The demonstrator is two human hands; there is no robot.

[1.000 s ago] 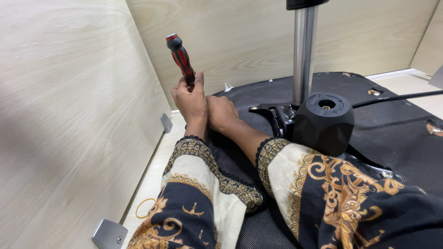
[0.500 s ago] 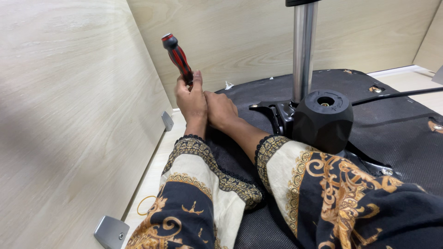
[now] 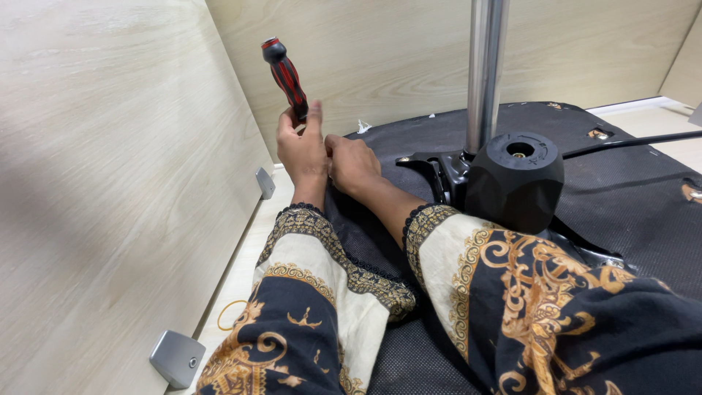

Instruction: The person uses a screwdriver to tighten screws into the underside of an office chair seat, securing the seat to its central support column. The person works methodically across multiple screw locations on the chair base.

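Centrally, just left of the frame's middle, the left hand (image 3: 301, 150) is closed around the lower shaft of a screwdriver (image 3: 286, 78), whose red-and-black handle rises tilted toward the upper left, its butt end topmost against the pale wood panel (image 3: 380, 51) behind. The tip of the tool is hidden behind the fingers, so what it meets cannot be told. Touching that hand on its right side, the right hand (image 3: 353, 162) lies curled with its fingers bent down onto the black fabric underside of a chair seat (image 3: 629, 197); whether it pinches anything cannot be told. No container shows in view. Right of the hands, a chrome gas-lift column (image 3: 486, 73) stands upright from a black metal mechanism plate (image 3: 437, 170), and a black faceted knob (image 3: 515, 179) with a round hole in its top sits just in front of the column. Another pale wood panel (image 3: 110, 183) fills the left of the frame, with two grey metal brackets (image 3: 177, 358) at its lower edge. Patterned black, cream and gold sleeves (image 3: 314, 307) cover both forearms in the lower half.
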